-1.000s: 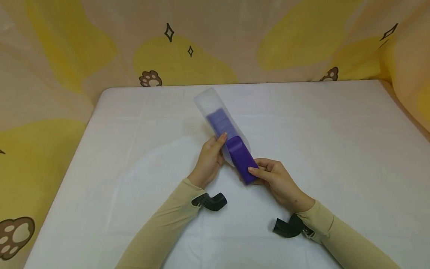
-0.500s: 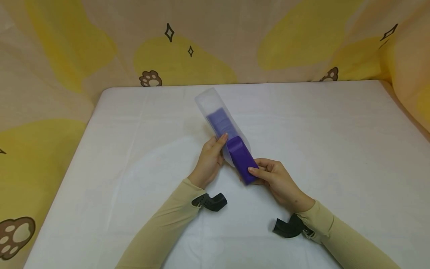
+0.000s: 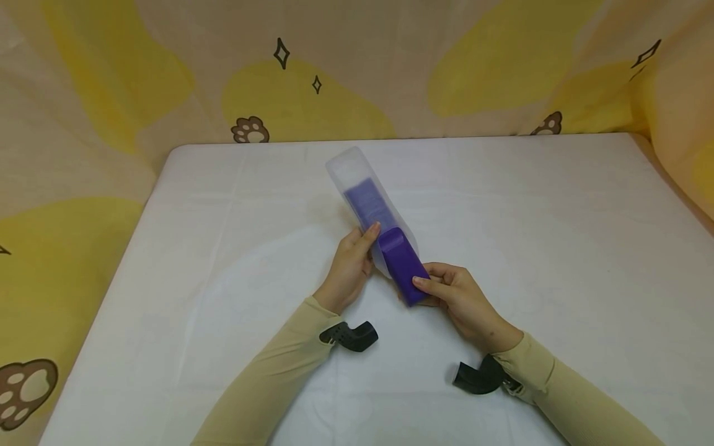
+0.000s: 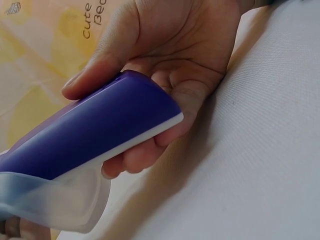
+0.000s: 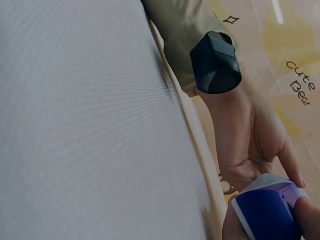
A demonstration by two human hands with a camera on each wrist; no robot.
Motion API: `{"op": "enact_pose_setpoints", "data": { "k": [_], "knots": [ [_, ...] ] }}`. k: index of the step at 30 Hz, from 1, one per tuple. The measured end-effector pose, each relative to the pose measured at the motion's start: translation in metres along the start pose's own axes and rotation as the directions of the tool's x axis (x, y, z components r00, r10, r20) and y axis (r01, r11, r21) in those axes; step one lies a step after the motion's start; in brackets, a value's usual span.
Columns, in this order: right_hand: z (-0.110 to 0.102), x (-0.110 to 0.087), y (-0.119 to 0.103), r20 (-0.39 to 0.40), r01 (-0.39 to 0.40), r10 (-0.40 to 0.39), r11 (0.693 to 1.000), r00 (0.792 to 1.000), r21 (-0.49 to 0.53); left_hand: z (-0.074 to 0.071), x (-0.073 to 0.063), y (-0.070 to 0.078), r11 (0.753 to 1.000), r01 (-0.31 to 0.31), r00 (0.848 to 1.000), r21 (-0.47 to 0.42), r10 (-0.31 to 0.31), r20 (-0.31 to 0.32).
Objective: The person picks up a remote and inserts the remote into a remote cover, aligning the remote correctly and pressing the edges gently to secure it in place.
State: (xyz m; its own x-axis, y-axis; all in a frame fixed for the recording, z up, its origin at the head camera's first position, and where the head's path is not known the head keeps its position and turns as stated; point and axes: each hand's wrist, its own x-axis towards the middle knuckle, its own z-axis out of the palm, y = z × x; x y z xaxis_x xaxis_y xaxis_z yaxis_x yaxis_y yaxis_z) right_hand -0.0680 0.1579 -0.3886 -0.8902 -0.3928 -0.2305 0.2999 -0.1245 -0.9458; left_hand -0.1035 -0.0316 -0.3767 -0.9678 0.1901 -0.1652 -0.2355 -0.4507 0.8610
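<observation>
A flat tool with a purple handle point(image 3: 403, 267), white along its underside, slants over the middle of the table. Its far part lies within a long frosted translucent plastic cover point(image 3: 351, 166), where a bluish-purple rectangular panel shows through. My left hand point(image 3: 350, 263) holds the cover beside the handle's upper end, thumb on top. My right hand point(image 3: 454, 294) pinches the handle's near end between thumb and fingers. In the left wrist view, the right hand point(image 4: 170, 55) grips the purple handle point(image 4: 100, 125). The left palm point(image 5: 245, 135) appears beyond the handle point(image 5: 265, 215) in the right wrist view.
A white cloth covers the table point(image 3: 535, 204). Behind it and at both sides hangs a yellow and cream patterned curtain point(image 3: 413, 62). Black wrist cameras are strapped over both beige sleeves point(image 3: 268, 371).
The left hand and the translucent cover have shifted very slightly right and toward the person. The right hand keeps its pinch on the handle, nearly still.
</observation>
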Motion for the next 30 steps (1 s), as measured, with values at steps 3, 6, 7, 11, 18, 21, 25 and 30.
{"op": "enact_pose_setpoints", "data": {
  "k": [3,6,7,11,18,21,25,30],
  "knots": [
    [-0.0001,0.0001,-0.0002,-0.001,0.0,0.0,1.0,1.0,-0.004,-0.0002,-0.0002,-0.0003,1.0,0.004,1.0,0.006,-0.004,0.001],
    [-0.0002,0.0002,-0.0005,-0.001,-0.001,0.001,1.0,1.0,-0.005,-0.0004,0.0002,-0.0013,1.0,-0.003,1.0,0.005,0.003,0.014],
    [-0.0003,0.0002,-0.0005,-0.003,-0.001,0.001,1.0,1.0,-0.007,-0.0005,0.0003,-0.0016,1.0,-0.005,1.0,0.006,0.005,0.016],
    [-0.0006,0.0002,-0.0005,-0.008,0.001,-0.001,1.0,1.0,-0.008,0.0003,0.0009,-0.0029,1.0,-0.008,1.0,0.02,0.008,0.008],
    [-0.0012,0.0002,-0.0005,-0.017,0.0,0.0,1.0,1.0,-0.003,0.0023,0.0017,-0.0047,0.997,0.005,0.999,0.073,-0.003,-0.034],
    [-0.001,0.0003,-0.0007,-0.02,0.0,0.0,1.0,1.0,-0.001,0.0025,0.0018,-0.0054,0.996,0.005,0.999,0.085,-0.001,-0.041],
    [-0.0002,0.0006,-0.0009,-0.02,0.002,-0.002,1.0,1.0,0.004,0.0027,0.0011,-0.0057,0.997,0.004,0.999,0.081,-0.001,-0.038],
    [0.0004,0.0005,-0.0009,-0.024,-0.001,0.001,1.0,1.0,0.009,0.0026,0.0008,-0.0067,0.997,0.01,0.999,0.081,-0.008,-0.035]
  ]
}}
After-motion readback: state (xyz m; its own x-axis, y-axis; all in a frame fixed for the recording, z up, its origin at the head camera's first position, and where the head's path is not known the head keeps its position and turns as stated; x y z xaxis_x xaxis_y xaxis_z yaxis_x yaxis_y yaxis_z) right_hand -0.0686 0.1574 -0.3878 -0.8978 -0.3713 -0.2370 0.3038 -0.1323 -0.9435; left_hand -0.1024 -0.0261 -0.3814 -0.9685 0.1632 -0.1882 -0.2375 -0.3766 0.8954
